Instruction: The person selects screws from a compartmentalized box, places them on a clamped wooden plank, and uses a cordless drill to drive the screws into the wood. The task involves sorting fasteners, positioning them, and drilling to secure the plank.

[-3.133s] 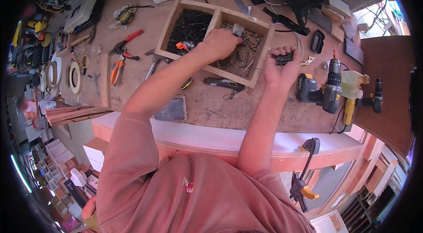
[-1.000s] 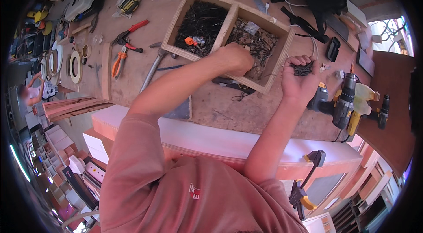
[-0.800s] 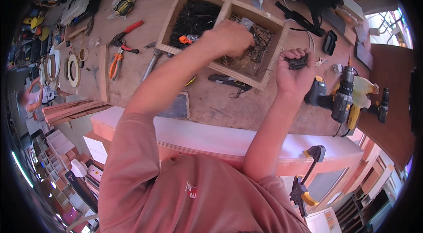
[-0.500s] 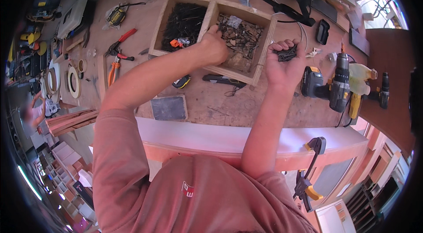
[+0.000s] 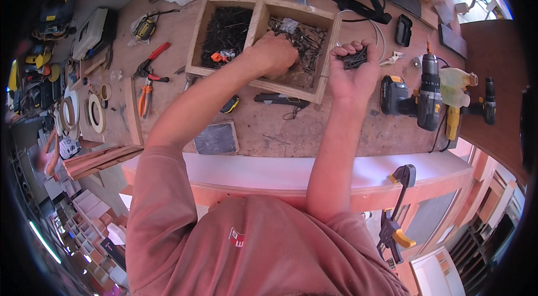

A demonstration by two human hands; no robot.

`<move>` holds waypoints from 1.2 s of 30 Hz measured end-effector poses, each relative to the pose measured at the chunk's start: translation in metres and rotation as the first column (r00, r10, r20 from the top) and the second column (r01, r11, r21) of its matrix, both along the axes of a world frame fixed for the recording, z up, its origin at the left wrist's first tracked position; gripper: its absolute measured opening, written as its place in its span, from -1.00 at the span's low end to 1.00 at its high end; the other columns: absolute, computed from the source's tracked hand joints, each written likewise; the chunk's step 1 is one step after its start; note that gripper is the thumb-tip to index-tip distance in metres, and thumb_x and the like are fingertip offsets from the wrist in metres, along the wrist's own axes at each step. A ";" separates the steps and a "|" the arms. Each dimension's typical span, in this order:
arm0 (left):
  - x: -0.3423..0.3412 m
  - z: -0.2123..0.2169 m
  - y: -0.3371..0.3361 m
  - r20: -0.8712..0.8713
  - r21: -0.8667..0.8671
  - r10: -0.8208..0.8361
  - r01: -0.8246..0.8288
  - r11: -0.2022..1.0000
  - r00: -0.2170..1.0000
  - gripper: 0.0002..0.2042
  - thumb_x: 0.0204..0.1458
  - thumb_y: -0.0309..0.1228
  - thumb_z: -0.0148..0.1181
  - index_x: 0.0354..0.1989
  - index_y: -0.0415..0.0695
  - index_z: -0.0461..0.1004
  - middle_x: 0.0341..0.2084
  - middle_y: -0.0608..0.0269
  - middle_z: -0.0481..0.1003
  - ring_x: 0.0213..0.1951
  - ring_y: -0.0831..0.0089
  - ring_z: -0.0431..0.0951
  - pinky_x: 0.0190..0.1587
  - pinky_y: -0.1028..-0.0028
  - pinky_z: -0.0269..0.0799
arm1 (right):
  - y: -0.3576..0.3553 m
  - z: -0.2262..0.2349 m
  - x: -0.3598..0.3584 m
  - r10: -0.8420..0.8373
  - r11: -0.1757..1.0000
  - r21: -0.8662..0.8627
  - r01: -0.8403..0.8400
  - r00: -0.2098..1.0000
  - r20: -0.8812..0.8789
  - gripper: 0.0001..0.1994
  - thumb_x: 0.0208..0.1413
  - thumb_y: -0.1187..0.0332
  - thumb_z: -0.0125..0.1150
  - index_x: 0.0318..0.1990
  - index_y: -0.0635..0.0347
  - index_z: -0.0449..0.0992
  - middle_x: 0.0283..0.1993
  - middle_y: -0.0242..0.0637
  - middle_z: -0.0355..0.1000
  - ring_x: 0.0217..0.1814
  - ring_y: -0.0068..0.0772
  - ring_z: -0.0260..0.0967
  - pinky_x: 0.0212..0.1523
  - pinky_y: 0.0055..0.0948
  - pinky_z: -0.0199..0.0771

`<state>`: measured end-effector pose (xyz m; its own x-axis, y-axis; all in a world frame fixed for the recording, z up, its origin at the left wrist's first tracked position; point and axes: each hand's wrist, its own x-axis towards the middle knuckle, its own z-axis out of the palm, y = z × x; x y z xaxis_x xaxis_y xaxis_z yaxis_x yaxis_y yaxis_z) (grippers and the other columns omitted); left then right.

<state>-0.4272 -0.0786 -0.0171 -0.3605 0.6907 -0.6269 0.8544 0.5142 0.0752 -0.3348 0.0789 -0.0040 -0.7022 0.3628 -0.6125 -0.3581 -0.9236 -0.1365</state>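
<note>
A two-part wooden box stands on the workbench in front of me. Dark screws fill its left compartment, with an orange scrap among them. My left hand reaches into the right compartment, over small dark screws and brown debris; its fingers are curled, and whatever lies between the tips is hidden. Just right of the box, my right hand is turned palm up. Its fingers curl round a bunch of dark screws.
Two drills, the nearer drill upright, stand at the right. Red-handled pliers, orange-handled pliers and a tape measure lie left of the box. A dark square plate lies nearer me. A clamp hangs at the bench's front edge.
My left hand has shifted from beside the divider further into the right compartment. My right hand still holds the screws. The whole view has moved slightly.
</note>
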 end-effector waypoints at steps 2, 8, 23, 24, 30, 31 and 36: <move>0.003 -0.003 -0.001 0.026 0.069 0.046 -0.047 0.996 0.999 -0.50 -0.03 -0.52 0.19 0.15 0.18 0.59 -0.03 0.14 0.57 0.16 0.14 0.49 0.16 0.09 0.38 | 0.000 0.000 0.000 -0.001 1.000 -0.012 0.001 1.000 -0.001 -0.87 0.39 0.25 0.03 -0.19 0.06 0.37 -0.38 -0.44 0.27 -0.37 -0.49 0.22 -0.31 -0.43 0.32; -0.006 0.001 -0.009 0.062 0.183 0.139 -0.148 0.972 0.988 -0.45 -0.04 -0.54 0.16 0.21 0.12 0.54 0.02 0.08 0.54 0.14 0.06 0.49 0.17 0.08 0.41 | 0.000 -0.003 -0.001 -0.011 1.000 -0.007 0.011 1.000 0.000 -0.85 0.39 0.25 0.02 -0.21 0.08 0.37 -0.39 -0.43 0.28 -0.37 -0.49 0.22 -0.31 -0.42 0.32; 0.010 -0.007 -0.011 0.171 0.309 0.313 -0.352 0.883 0.934 -0.64 -0.07 -0.54 0.09 -0.05 -0.19 0.61 -0.07 -0.13 0.58 0.02 -0.14 0.56 0.11 0.05 0.47 | -0.002 -0.003 -0.003 -0.019 1.000 0.009 0.019 1.000 -0.007 -0.83 0.40 0.25 -0.01 -0.23 0.09 0.37 -0.39 -0.44 0.28 -0.37 -0.50 0.22 -0.30 -0.43 0.31; 0.011 -0.010 -0.010 0.198 0.283 0.319 -0.366 0.887 0.927 -0.66 -0.08 -0.54 0.11 -0.09 -0.23 0.61 -0.11 -0.17 0.58 -0.02 -0.17 0.57 0.09 0.04 0.48 | -0.002 -0.004 -0.003 -0.017 1.000 0.004 0.017 1.000 -0.007 -0.85 0.40 0.24 0.01 -0.22 0.07 0.37 -0.39 -0.45 0.28 -0.37 -0.51 0.22 -0.31 -0.43 0.30; 0.021 -0.028 0.006 0.195 0.250 0.387 -0.428 0.869 0.901 -0.73 -0.11 -0.48 0.24 -0.22 -0.33 0.62 -0.19 -0.32 0.58 -0.09 -0.17 0.62 0.01 0.03 0.55 | 0.000 -0.007 -0.002 -0.010 1.000 -0.002 0.010 1.000 -0.016 -0.86 0.39 0.23 0.03 -0.20 0.04 0.37 -0.38 -0.47 0.27 -0.37 -0.52 0.21 -0.31 -0.44 0.30; 0.025 -0.030 0.010 0.180 0.243 0.397 -0.431 0.869 0.900 -0.74 -0.11 -0.47 0.26 -0.23 -0.33 0.63 -0.19 -0.33 0.58 -0.08 -0.16 0.62 0.01 0.04 0.55 | 0.000 -0.006 -0.003 -0.008 1.000 -0.004 0.008 1.000 -0.013 -0.86 0.39 0.23 0.03 -0.20 0.04 0.37 -0.38 -0.46 0.26 -0.37 -0.52 0.21 -0.31 -0.44 0.30; 0.037 -0.042 0.017 0.136 0.274 0.455 -0.474 0.837 0.880 -0.76 -0.10 -0.44 0.31 -0.23 -0.26 0.65 -0.21 -0.27 0.60 -0.08 -0.16 0.62 0.00 0.08 0.57 | 0.001 -0.004 -0.001 -0.015 1.000 0.001 0.015 1.000 -0.020 -0.85 0.40 0.22 0.01 -0.20 0.04 0.37 -0.37 -0.46 0.25 -0.36 -0.52 0.20 -0.31 -0.44 0.30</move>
<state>-0.3901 -0.0620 -0.0589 -0.6516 0.6056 -0.4568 0.5089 0.7955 0.3288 -0.3354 0.0801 -0.0079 -0.7087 0.3743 -0.5980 -0.3747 -0.9179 -0.1305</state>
